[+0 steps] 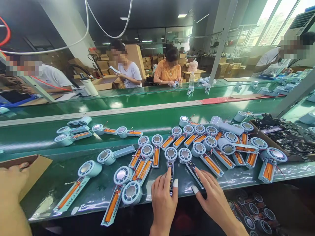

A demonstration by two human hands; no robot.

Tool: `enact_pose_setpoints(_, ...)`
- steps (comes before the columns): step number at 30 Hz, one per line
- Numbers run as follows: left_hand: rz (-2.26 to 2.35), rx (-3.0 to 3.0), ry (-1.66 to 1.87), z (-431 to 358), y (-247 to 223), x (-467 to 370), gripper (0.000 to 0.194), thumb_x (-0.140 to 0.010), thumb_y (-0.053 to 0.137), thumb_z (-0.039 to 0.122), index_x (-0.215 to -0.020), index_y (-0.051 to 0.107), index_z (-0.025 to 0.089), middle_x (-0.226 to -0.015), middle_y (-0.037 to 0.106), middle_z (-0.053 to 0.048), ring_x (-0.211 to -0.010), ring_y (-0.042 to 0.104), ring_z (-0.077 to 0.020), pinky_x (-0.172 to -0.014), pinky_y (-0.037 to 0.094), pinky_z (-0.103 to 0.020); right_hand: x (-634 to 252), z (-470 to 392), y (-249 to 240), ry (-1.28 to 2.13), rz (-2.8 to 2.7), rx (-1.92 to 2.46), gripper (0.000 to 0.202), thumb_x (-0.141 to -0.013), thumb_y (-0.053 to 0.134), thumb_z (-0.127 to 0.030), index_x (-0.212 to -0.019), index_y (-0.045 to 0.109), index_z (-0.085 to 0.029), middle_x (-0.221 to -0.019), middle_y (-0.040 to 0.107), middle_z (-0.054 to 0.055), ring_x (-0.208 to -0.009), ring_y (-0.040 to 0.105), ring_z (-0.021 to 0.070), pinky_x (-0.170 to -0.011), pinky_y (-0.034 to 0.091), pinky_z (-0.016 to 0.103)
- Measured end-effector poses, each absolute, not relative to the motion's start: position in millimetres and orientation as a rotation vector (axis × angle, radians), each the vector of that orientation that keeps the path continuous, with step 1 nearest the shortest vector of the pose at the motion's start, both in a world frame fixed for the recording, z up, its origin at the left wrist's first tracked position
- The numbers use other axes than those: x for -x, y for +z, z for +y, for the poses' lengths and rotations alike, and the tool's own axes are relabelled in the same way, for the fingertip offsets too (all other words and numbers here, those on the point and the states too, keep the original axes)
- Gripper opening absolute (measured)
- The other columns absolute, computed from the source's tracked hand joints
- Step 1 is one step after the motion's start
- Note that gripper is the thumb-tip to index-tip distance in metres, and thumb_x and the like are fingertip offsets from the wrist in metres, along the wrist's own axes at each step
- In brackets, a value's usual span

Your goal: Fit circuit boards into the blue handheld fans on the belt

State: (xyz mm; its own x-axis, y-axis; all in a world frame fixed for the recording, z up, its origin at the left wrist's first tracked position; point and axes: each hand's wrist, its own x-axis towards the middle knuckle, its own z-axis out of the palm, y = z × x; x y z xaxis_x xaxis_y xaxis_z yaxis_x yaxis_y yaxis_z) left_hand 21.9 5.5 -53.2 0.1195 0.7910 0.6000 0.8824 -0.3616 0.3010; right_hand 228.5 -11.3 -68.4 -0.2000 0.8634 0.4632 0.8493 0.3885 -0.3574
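Observation:
My left hand (164, 193) is closed around the handle of a light-blue handheld fan (170, 153), index finger lying on its dark circuit board (171, 178) and thumb along the right side. Beside it, my right hand (214, 193) has thumb and fingers on either side of the handle of a second handheld fan (184, 155), which also carries a dark circuit board (194, 173). Both fans lie at the bench's front edge, round heads pointing away from me. White covers sit on both my thumb tips. My fingers partly hide the two handles.
Several fans with orange batteries (161, 155) crowd the green bench (91, 196). Another person's arm (11, 196) reaches over a cardboard box (39, 170) at left. A box of dark parts (283, 134) stands right. People work beyond the green conveyor (147, 116). More fans (256, 209) lie below right.

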Motion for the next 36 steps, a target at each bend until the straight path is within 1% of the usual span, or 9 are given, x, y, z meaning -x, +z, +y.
enact_pose_setpoints(3, -1.685, 2.305, -0.978, 7.6, -50.6, -19.7, 0.04, -0.1, 0.047, 0.02, -0.139, 0.052, 0.015, -0.109, 0.075, -0.008, -0.099, 0.066, -0.0254, -0.085, 0.051, -0.039, -226.8, -9.9, -64.9, 0.0, -2.106, 1.486, 0.062, -0.097, 0.046, -0.023, -0.157, 0.029, -0.025, -0.133, 0.063, 0.01, -0.123, 0.059, 0.0319, -0.099, 0.054, 0.053)
enact_pose_setpoints(7, -1.63, 2.33, -0.885, 10.7, -49.7, -16.4, 0.041, -0.098, 0.049, 0.021, -0.138, 0.053, 0.012, -0.108, 0.075, -0.009, -0.097, 0.067, -0.0266, -0.081, 0.052, -0.04, -222.9, -7.0, -57.4, -0.064, -2.123, 1.518, 0.057, -0.098, 0.045, -0.025, -0.154, 0.034, -0.022, -0.124, 0.067, 0.011, -0.115, 0.062, 0.0325, -0.094, 0.056, 0.052)
enact_pose_setpoints(9, -1.615, 2.329, -0.873, 11.1, -50.4, -16.4, 0.043, -0.097, 0.049, 0.018, -0.139, 0.052, 0.012, -0.113, 0.074, -0.011, -0.101, 0.067, -0.0269, -0.084, 0.052, -0.04, -221.0, -5.6, -53.9, -0.083, -2.129, 1.535, 0.053, -0.099, 0.044, -0.026, -0.151, 0.037, -0.022, -0.121, 0.069, 0.011, -0.112, 0.064, 0.032, -0.091, 0.057, 0.05)
enact_pose_setpoints(13, -1.67, 2.272, -0.906, 9.7, -53.9, -22.2, 0.046, -0.094, 0.048, 0.013, -0.14, 0.051, 0.015, -0.126, 0.072, -0.011, -0.114, 0.064, -0.028, -0.093, 0.051, -0.042, -218.1, -3.6, -49.0, -0.077, -2.119, 1.576, 0.049, -0.099, 0.042, -0.026, -0.148, 0.041, -0.022, -0.118, 0.07, 0.011, -0.11, 0.066, 0.031, -0.09, 0.057, 0.048)
enact_pose_setpoints(17, -1.756, 2.2, -1.003, 9.0, -57.4, -31.7, 0.046, -0.093, 0.049, 0.012, -0.139, 0.052, 0.017, -0.126, 0.072, -0.011, -0.116, 0.065, -0.0284, -0.097, 0.051, -0.045, -217.1, -2.3, -46.5, -0.056, -2.11, 1.591, 0.048, -0.098, 0.043, -0.025, -0.146, 0.043, -0.022, -0.116, 0.071, 0.011, -0.108, 0.067, 0.0305, -0.089, 0.057, 0.046)
enact_pose_setpoints(21, -1.784, 2.179, -1.03, 10.1, -57.7, -35.2, 0.045, -0.092, 0.048, 0.011, -0.137, 0.053, 0.017, -0.123, 0.073, -0.012, -0.114, 0.066, -0.0292, -0.095, 0.052, -0.046, -216.7, -1.9, -45.1, -0.038, -2.119, 1.581, 0.051, -0.095, 0.044, -0.023, -0.146, 0.042, -0.022, -0.117, 0.071, 0.011, -0.105, 0.067, 0.0303, -0.088, 0.057, 0.046)
enact_pose_setpoints(29, -1.759, 2.183, -0.99, 13.4, -52.3, -32.5, 0.038, -0.093, 0.049, 0.012, -0.13, 0.058, 0.015, -0.118, 0.075, -0.011, -0.109, 0.067, -0.0291, -0.092, 0.053, -0.045, -216.3, -2.0, -43.3, -0.037, -2.117, 1.554, 0.054, -0.095, 0.044, -0.021, -0.148, 0.039, -0.022, -0.116, 0.071, 0.011, -0.104, 0.068, 0.0296, -0.087, 0.057, 0.045)
enact_pose_setpoints(36, -1.76, 2.183, -1.018, 14.5, -54.3, -33.4, 0.036, -0.094, 0.049, 0.013, -0.128, 0.059, 0.014, -0.118, 0.075, -0.011, -0.109, 0.067, -0.0298, -0.092, 0.052, -0.046, -205.6, -0.3, -38.2, -0.013, -2.113, 1.548, 0.057, -0.094, 0.043, -0.017, -0.151, 0.036, -0.021, -0.118, 0.071, 0.011, -0.105, 0.067, 0.0296, -0.091, 0.055, 0.048)
